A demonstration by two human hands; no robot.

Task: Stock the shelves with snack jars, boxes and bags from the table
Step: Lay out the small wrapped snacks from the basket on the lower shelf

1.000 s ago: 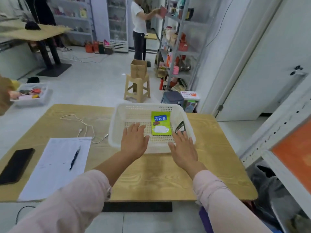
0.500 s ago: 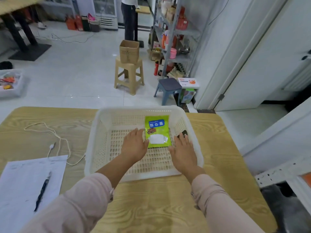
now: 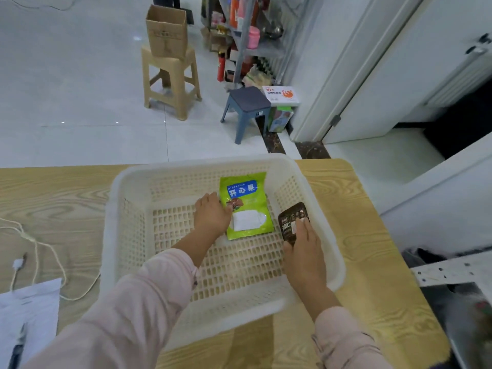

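A white slotted plastic basket [image 3: 125, 235] stands on the wooden table [image 3: 372, 235]. Inside it lies a green snack bag [image 3: 246, 206] with a blue label, leaning on the far wall. My left hand [image 3: 211, 215] rests on the basket floor, its fingers curled against the bag's left edge. A small dark brown snack packet [image 3: 291, 215] stands by the basket's right wall, and my right hand [image 3: 303, 249] grips its lower part, thumb across the front.
A white cable [image 3: 37, 251] and a sheet of paper [image 3: 29, 310] with a pen lie on the table's left. Beyond the table stand a beige stool [image 3: 170, 83] carrying a cardboard box, a blue stool [image 3: 247, 107], and a stocked metal shelf [image 3: 247, 35]. A white shelf frame [image 3: 452, 270] is at right.
The view dropped and drew closer to the basket. Both hands reached deeper in; the left came up against the green bag and the right closed on the dark packet.
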